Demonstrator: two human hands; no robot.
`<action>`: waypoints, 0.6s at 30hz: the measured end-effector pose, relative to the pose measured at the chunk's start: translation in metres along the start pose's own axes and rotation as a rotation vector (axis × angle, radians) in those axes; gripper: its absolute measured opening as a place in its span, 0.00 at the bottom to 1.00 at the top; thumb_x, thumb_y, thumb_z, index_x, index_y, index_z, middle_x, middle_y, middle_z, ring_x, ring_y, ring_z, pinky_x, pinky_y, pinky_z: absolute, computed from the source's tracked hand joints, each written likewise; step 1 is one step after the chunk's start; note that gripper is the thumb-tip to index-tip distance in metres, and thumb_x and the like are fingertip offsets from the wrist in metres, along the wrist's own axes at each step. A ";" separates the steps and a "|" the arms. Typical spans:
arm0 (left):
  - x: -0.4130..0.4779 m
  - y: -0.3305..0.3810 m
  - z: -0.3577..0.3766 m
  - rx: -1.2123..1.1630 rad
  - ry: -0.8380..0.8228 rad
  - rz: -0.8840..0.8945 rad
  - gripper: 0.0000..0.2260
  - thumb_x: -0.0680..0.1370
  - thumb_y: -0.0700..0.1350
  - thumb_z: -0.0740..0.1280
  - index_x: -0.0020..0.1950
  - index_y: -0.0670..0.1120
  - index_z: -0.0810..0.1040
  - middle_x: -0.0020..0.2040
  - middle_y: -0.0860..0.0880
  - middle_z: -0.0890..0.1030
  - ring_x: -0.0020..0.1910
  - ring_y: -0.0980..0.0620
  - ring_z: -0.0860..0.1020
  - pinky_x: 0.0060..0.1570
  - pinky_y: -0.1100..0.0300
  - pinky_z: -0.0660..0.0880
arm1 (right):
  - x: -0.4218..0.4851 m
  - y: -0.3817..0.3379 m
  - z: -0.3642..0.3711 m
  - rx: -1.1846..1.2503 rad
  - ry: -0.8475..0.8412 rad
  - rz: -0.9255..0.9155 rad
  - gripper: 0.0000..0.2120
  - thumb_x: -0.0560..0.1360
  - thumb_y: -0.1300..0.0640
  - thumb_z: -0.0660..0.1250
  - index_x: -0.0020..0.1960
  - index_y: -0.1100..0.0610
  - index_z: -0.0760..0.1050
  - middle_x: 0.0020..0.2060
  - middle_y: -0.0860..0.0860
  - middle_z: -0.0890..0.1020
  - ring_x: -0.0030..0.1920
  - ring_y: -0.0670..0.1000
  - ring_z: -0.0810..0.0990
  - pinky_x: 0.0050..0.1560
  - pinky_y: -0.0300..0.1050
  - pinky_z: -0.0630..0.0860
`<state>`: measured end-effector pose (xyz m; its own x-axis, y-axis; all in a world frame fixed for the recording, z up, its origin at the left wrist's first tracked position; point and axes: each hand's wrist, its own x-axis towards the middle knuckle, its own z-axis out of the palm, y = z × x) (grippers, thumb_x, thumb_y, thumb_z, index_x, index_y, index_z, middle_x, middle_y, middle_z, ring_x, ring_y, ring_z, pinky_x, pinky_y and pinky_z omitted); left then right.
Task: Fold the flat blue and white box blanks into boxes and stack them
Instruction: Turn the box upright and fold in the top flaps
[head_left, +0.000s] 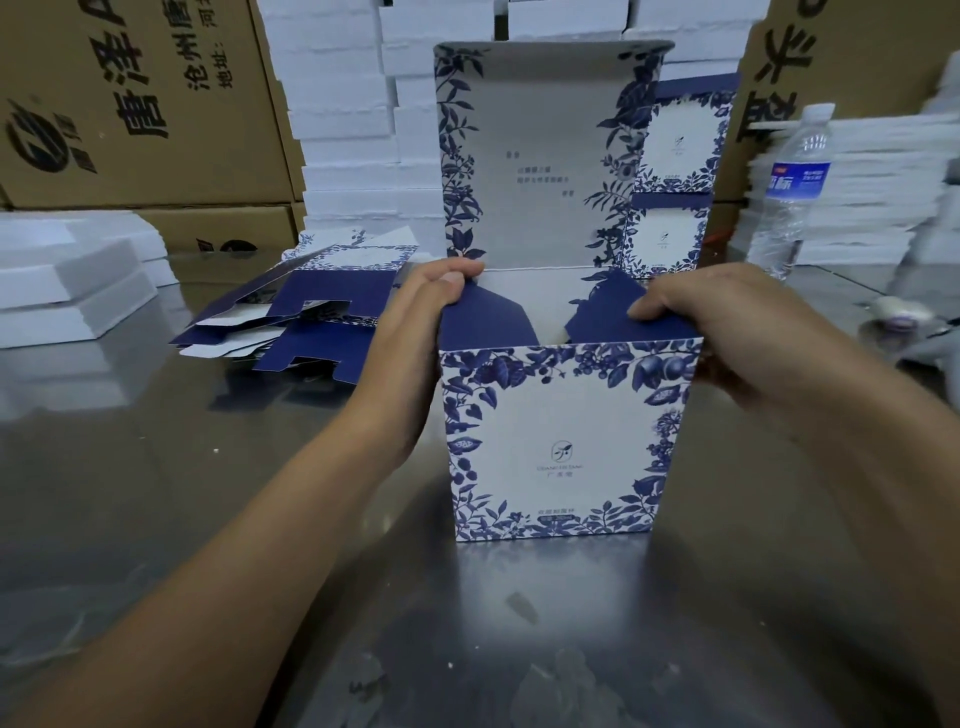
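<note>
A blue and white floral box (561, 441) stands upright on the metal table (208, 493) in front of me, its lid flap raised at the back. My left hand (415, 358) presses the left dark blue side flap inward. My right hand (727, 332) holds the right dark blue side flap, thumb on top. A pile of flat box blanks (306, 306) lies to the left. Two finished boxes (675, 182) are stacked behind the open lid on the right.
A water bottle (789, 192) stands at the right. White foam trays (67, 280) lie at the far left, and more are stacked at the back (353, 119) and right. Brown cartons (135, 104) stand behind.
</note>
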<state>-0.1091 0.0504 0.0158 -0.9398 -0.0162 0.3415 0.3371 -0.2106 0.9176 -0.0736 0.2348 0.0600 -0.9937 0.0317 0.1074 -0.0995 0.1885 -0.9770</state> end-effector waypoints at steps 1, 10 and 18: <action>0.000 0.000 0.000 -0.006 -0.005 0.002 0.10 0.81 0.42 0.57 0.48 0.50 0.78 0.53 0.52 0.78 0.52 0.53 0.76 0.57 0.56 0.73 | 0.001 0.001 0.001 0.004 0.014 0.004 0.09 0.71 0.63 0.65 0.32 0.57 0.75 0.22 0.51 0.79 0.20 0.47 0.73 0.25 0.32 0.70; -0.001 -0.002 0.001 -0.001 -0.096 0.026 0.11 0.81 0.41 0.56 0.47 0.50 0.77 0.38 0.61 0.81 0.37 0.63 0.78 0.39 0.69 0.75 | 0.004 0.006 0.002 0.098 0.136 -0.017 0.14 0.72 0.63 0.63 0.28 0.58 0.71 0.21 0.52 0.74 0.16 0.49 0.70 0.18 0.30 0.63; -0.003 -0.002 0.001 0.006 -0.131 0.022 0.11 0.80 0.42 0.57 0.48 0.50 0.78 0.40 0.60 0.81 0.39 0.61 0.79 0.42 0.66 0.75 | 0.004 0.008 0.005 0.186 0.152 0.018 0.11 0.73 0.61 0.65 0.32 0.57 0.72 0.21 0.50 0.76 0.20 0.49 0.74 0.22 0.33 0.68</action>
<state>-0.1070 0.0517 0.0135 -0.9167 0.1067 0.3851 0.3586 -0.2054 0.9106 -0.0788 0.2319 0.0518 -0.9777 0.1833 0.1028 -0.1040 0.0030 -0.9946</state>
